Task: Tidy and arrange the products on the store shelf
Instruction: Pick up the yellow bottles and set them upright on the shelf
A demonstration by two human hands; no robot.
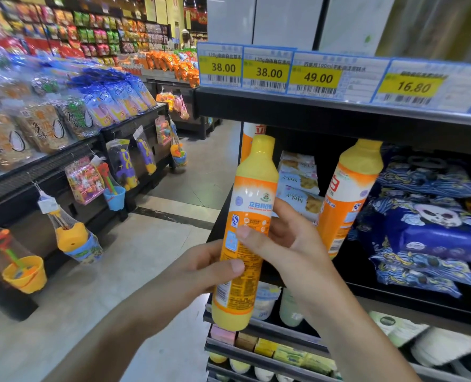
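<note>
Here we hold one bottle (pixel 245 230) in both hands, out in front of the shelf's (pixel 339 292) left end, not yet on it. Left hand (pixel 201 267) grips low on the body, thumb curled across the label, fingers wrapped behind. Right hand (pixel 281 241) grips just above, thumb on the label front, fingers curled round the far side. Both are clamped on the bottle.

Long axis: near upright, cap tipped a little right, toward the shelf. The base hangs below the shelf's edge.

A second bottle (pixel 347 197) stands on the shelf, leaning left, just right of ours. A third (pixel 252 133) is partly hidden behind our bottle's cap. Biscuit packs (pixel 297 183) sit between the two, further back. Blue packs (pixel 432 224) are stacked at the shelf's right. Price tags (pixel 292 70) run along the shelf above.

Judgement: the open slot lies right of and beyond the fingers; the right hand is nearer it. We reckon the base must rise over the edge first.
</note>
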